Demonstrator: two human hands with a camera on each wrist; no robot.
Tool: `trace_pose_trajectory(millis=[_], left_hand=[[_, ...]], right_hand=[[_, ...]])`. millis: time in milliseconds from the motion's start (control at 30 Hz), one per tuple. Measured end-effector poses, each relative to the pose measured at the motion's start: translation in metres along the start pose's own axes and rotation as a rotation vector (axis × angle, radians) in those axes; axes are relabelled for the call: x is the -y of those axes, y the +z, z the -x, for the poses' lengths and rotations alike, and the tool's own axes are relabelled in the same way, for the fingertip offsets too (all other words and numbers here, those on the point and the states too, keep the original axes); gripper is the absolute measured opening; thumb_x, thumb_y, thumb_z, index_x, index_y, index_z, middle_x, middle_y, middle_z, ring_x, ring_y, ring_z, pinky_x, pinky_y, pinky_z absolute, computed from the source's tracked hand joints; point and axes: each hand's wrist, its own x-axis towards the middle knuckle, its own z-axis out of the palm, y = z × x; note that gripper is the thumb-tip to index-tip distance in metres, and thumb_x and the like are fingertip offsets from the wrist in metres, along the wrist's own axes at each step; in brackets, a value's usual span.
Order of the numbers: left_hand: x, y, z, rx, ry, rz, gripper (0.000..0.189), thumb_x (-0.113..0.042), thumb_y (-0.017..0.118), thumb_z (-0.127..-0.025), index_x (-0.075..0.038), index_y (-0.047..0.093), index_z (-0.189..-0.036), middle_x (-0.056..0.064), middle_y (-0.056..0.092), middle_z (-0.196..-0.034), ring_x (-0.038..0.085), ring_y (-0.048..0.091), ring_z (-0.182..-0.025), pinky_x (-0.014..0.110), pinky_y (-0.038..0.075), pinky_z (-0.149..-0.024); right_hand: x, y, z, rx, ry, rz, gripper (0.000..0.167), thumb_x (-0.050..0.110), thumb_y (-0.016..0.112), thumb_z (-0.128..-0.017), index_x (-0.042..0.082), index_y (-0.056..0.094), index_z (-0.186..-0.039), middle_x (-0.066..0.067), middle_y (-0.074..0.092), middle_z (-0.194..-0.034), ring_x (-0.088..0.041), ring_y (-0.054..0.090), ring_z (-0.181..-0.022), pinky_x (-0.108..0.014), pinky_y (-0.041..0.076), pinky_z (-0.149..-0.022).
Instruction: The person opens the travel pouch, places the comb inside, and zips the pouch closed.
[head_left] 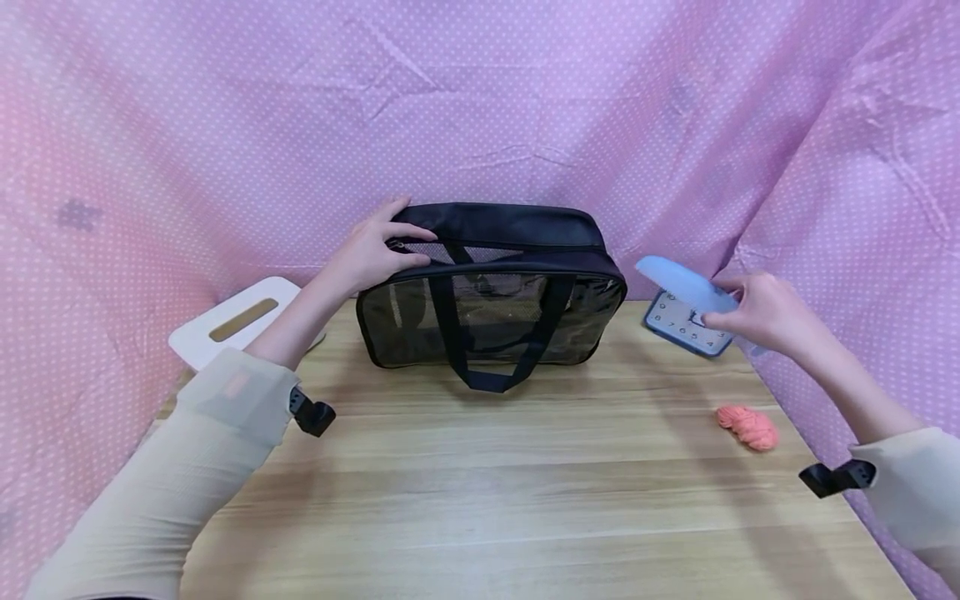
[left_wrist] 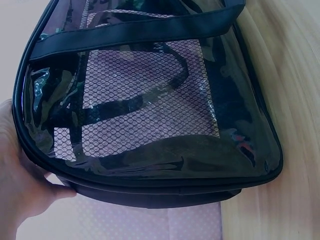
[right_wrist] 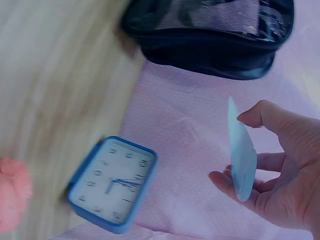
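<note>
A black bag (head_left: 491, 308) with clear and mesh panels stands upright at the back of the table, its top partly unzipped. My left hand (head_left: 378, 246) grips the bag's upper left corner at the opening; in the left wrist view the thumb lies along the bag's edge. At the right, my right hand (head_left: 768, 312) pinches a thin, light-blue flat object (head_left: 686, 283) with a rounded end, held in the air between thumb and fingers. Its exact kind does not show. Below it a blue square clock (right_wrist: 114, 185) lies face up, partly covered by the hand in the head view.
A skein of coral yarn (head_left: 748, 427) lies near the table's right edge. On the left, a white board with a slot handle (head_left: 225, 321) sits partly behind the left forearm. Pink dotted cloth (head_left: 480, 100) hangs behind and beside the wooden table (head_left: 480, 483).
</note>
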Motion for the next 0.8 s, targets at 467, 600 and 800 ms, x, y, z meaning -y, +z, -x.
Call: trace_pose_trajectory(millis=[467,600,800], left_hand=[[0.000,0.000,-0.001,0.012,0.005,-0.028,0.040,-0.030,0.075,-0.095,-0.016,0.071,-0.133,0.006,0.018,-0.174,0.034,0.005,-0.163,0.061,0.009,-0.130],[0.000,0.000,-0.001,0.017,0.004,-0.030,0.041,-0.030,0.074,-0.095,-0.016,0.070,-0.134,0.007,0.017,-0.174,0.034,0.005,-0.163,0.062,0.009,-0.130],[0.001,-0.001,-0.001,0.016,0.001,-0.016,0.041,-0.029,0.075,-0.095,-0.015,0.070,-0.133,0.007,0.017,-0.174,0.034,0.005,-0.163,0.062,0.009,-0.130]], right_hand=[[0.040,-0.036,-0.035,-0.175,-0.156,0.017,0.068,0.025,0.083,-0.079,0.000,0.062,-0.139,-0.030,0.064,-0.114,-0.042,0.061,-0.099,-0.042,0.043,-0.072],[0.051,-0.041,-0.046,-0.165,-0.197,0.003,0.068,0.024,0.081,-0.080,0.003,0.061,-0.141,-0.028,0.063,-0.120,-0.042,0.060,-0.104,-0.042,0.044,-0.076],[0.069,-0.050,-0.063,-0.147,-0.276,0.004,0.068,0.023,0.082,-0.079,0.006,0.062,-0.142,-0.026,0.063,-0.122,-0.040,0.060,-0.105,-0.038,0.042,-0.075]])
